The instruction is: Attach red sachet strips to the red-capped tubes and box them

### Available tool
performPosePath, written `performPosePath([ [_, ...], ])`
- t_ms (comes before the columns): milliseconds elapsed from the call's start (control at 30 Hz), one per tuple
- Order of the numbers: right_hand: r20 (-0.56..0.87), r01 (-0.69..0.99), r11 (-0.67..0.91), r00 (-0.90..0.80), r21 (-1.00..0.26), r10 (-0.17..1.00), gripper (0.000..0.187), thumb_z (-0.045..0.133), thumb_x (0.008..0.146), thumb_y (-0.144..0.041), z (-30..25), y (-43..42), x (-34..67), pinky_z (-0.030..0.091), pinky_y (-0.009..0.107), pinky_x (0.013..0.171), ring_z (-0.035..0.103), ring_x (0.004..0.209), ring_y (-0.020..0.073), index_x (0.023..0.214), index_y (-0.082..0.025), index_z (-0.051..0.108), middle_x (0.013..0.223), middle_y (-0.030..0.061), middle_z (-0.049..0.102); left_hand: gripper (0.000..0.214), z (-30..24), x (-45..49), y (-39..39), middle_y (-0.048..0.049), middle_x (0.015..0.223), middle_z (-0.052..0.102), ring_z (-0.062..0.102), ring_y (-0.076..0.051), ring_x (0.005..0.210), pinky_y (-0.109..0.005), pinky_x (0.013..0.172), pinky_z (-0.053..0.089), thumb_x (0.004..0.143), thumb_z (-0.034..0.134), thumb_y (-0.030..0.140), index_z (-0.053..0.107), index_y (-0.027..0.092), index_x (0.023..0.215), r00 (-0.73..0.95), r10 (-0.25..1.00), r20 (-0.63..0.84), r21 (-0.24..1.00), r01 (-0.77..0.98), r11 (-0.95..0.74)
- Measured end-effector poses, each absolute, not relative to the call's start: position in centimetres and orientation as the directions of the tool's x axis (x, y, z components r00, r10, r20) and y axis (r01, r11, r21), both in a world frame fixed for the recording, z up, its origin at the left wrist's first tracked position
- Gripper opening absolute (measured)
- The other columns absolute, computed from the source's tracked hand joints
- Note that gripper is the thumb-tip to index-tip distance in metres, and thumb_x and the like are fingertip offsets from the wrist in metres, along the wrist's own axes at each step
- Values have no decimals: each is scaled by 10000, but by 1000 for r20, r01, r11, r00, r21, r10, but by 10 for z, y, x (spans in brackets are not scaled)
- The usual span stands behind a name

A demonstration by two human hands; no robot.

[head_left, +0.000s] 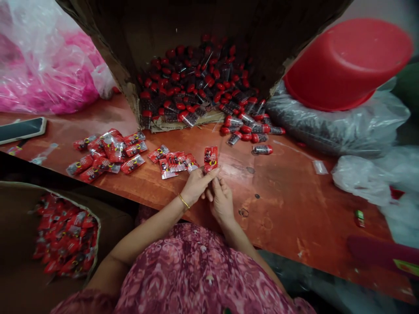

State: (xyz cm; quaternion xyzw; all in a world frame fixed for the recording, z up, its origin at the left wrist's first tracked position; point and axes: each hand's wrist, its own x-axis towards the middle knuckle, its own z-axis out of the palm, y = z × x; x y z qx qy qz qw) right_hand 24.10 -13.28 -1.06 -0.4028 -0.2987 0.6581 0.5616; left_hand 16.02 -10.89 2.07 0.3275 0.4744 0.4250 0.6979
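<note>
My left hand pinches a small red packet by its lower edge, holding it upright over the brown table. My right hand sits just beside and below it, fingers curled toward the packet's bottom; I cannot make out whether it holds anything. A row of similar red packets lies just left of my hands, and a larger scattered heap lies further left. Small red-capped tubes fill a tipped cardboard box at the back, and some spill onto the table.
A red plastic basin rests upside down on a clear plastic bag at the right. Pink material in plastic is at the back left, with a phone near it. A sack of red packets stands at the lower left.
</note>
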Motion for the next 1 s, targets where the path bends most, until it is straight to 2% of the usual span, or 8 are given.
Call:
performPosePath([
  [133,-144,-432,-149,-44,-890,989,293,608,773,-477,-9,-131,248,405,191,383,353,325,20,799,-208,494,620,-84,567,534,16,158,-107,97,410,418,492,-108,279,-192,263,328,661,595,636,585,127,824,243,922,-302,821,-424,381],
  [267,-132,-367,-123,0,-922,991,268,547,816,-473,-9,-134,248,385,193,381,343,333,29,795,-213,487,611,-82,547,489,10,162,-111,99,416,403,450,-82,272,-189,268,291,671,605,614,593,142,797,179,930,-320,844,-392,366],
  [400,21,-46,29,158,-999,987,207,526,835,-413,-9,-136,249,455,223,547,519,549,87,857,-207,527,715,-28,594,374,6,166,-117,32,553,575,535,-75,483,-192,478,429,665,675,511,634,143,718,43,970,-238,872,-431,233],
  [467,131,125,113,153,-986,979,182,524,836,-372,-8,-135,252,464,242,635,552,673,114,888,-199,548,778,-3,606,337,6,164,-116,5,649,637,569,-93,602,-206,600,455,646,707,472,647,144,696,3,979,-205,854,-488,180],
  [533,169,203,147,92,-968,981,162,512,843,-348,-7,-135,256,454,245,633,539,666,115,889,-197,550,755,-7,587,332,9,159,-111,0,660,647,567,-97,613,-216,622,448,635,716,466,646,146,688,-26,978,-206,829,-535,160],
  [667,118,137,111,51,-984,992,177,500,851,-369,-7,-136,260,431,236,583,510,604,101,889,-198,529,713,-22,552,349,20,150,-99,11,576,612,551,-94,553,-221,580,434,592,741,463,604,143,611,-66,961,-268,815,-547,190],
  [833,-33,-56,-35,-36,-998,999,249,462,861,-450,-9,-138,262,316,211,386,372,387,61,914,-209,487,631,-51,544,346,27,153,-95,46,520,558,507,-68,485,-214,544,436,541,781,401,553,141,566,-171,908,-382,791,-568,226],
  [1000,20,49,21,-36,-999,999,234,464,865,-437,-20,-143,268,335,210,424,441,479,80,896,-210,513,693,-20,566,406,22,161,-98,63,471,508,472,-60,441,-208,504,422,498,796,425,496,152,527,-245,840,-484,768,-580,273],
])
